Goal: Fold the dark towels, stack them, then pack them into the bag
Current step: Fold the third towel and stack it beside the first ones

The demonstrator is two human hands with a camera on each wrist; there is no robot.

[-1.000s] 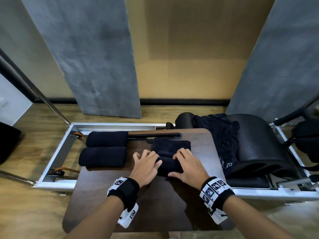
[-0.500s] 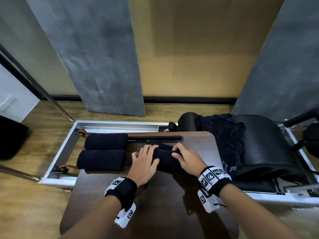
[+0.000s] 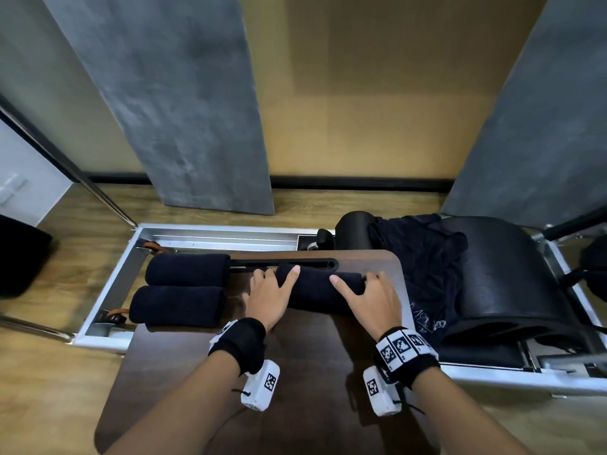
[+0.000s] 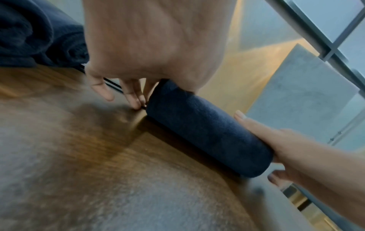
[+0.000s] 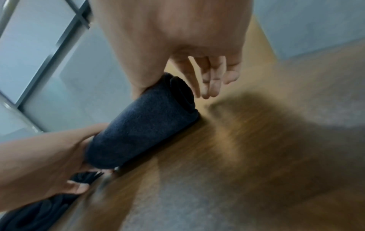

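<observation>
A dark towel (image 3: 318, 290), rolled into a tight cylinder, lies across the far part of the brown table (image 3: 295, 372). My left hand (image 3: 276, 280) holds its left end, thumb over the top and fingers down past the end. My right hand (image 3: 356, 284) holds the right end the same way. In the left wrist view the roll (image 4: 207, 129) rests on the wood and the left fingers (image 4: 136, 100) touch the table beside it. The right wrist view shows the spiral end of the roll (image 5: 142, 129) under my right hand (image 5: 207, 81). Two more rolled dark towels (image 3: 189, 269) (image 3: 179, 305) lie side by side to the left.
A loose heap of dark cloth (image 3: 423, 257) is draped over a black padded barrel (image 3: 502, 277) on the right. A metal frame (image 3: 111, 290) surrounds the table's far side. A black object (image 3: 19, 254) sits on the wood floor at far left.
The towel went from half rolled with a flat part showing to fully rolled, moving away from me. Both hands slid apart from its middle to its two ends.
</observation>
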